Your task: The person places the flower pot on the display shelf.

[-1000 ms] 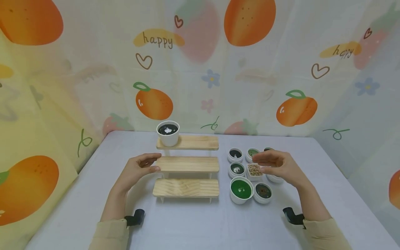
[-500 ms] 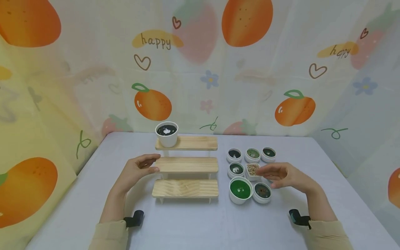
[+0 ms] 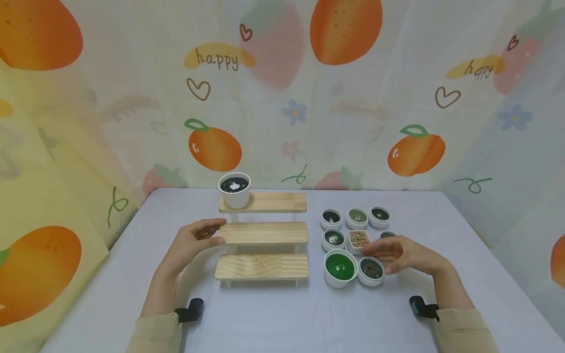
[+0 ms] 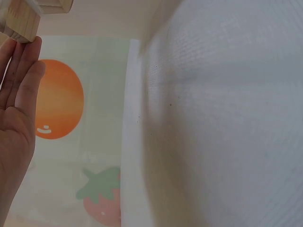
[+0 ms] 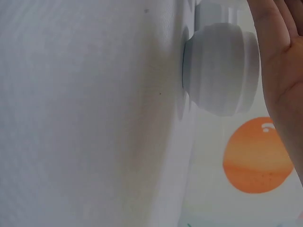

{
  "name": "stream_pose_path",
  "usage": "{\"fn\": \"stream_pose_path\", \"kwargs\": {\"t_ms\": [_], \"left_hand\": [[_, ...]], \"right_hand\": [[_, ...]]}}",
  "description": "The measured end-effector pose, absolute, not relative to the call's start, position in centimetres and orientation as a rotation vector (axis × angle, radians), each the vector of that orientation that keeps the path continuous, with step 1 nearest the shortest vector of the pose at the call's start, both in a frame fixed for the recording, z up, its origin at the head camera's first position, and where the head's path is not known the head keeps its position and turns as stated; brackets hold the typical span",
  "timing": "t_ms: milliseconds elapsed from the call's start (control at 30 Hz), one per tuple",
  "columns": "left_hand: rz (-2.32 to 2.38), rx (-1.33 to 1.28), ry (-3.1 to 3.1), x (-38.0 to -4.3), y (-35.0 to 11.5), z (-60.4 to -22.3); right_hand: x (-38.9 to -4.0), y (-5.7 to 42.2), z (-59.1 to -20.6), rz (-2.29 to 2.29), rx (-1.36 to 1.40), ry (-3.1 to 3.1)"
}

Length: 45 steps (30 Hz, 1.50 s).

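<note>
My left hand [image 3: 191,242] has its fingertips at the left end of the middle wooden step [image 3: 265,233] of a three-tier stand. In the left wrist view, its fingers [image 4: 26,59] stretch up to the wood's edge. A white cup [image 3: 236,199] with dark filling and a white patch stands on the top step's left end. My right hand [image 3: 412,256] hovers over the right-hand cups, fingers loosely extended and thumb apart. Its fingertips overlap a square cup of beige grains [image 3: 358,238]; its thumb is at a round cup with brownish-green filling [image 3: 372,268].
A taller white cup of bright green [image 3: 340,267] stands front left of the group. Several small round cups with dark or green fillings, such as a speckled one [image 3: 357,216], sit behind. A white cloth [image 3: 282,318] covers the table; a fruit-printed curtain [image 3: 348,147] hangs behind.
My right hand has come down and toward me from above the back cups, uncovering the rear right ones. My left hand stays at the stand.
</note>
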<state>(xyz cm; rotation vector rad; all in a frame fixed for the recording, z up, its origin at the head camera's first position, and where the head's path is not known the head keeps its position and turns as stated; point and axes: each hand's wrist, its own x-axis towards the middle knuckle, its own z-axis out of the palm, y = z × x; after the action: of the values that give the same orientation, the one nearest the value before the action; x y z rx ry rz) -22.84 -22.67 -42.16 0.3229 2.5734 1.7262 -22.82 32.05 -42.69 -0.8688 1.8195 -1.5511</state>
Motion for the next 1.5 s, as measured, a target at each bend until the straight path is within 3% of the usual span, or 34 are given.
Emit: {"fn": "stream_pose_path", "kwargs": {"t_ms": [1500], "left_hand": [[1.731, 0.339, 2.582, -23.0, -22.6, -42.3]], "right_hand": [[-23.0, 31.7, -43.7, -1.222, -0.749, 2.047]]}}
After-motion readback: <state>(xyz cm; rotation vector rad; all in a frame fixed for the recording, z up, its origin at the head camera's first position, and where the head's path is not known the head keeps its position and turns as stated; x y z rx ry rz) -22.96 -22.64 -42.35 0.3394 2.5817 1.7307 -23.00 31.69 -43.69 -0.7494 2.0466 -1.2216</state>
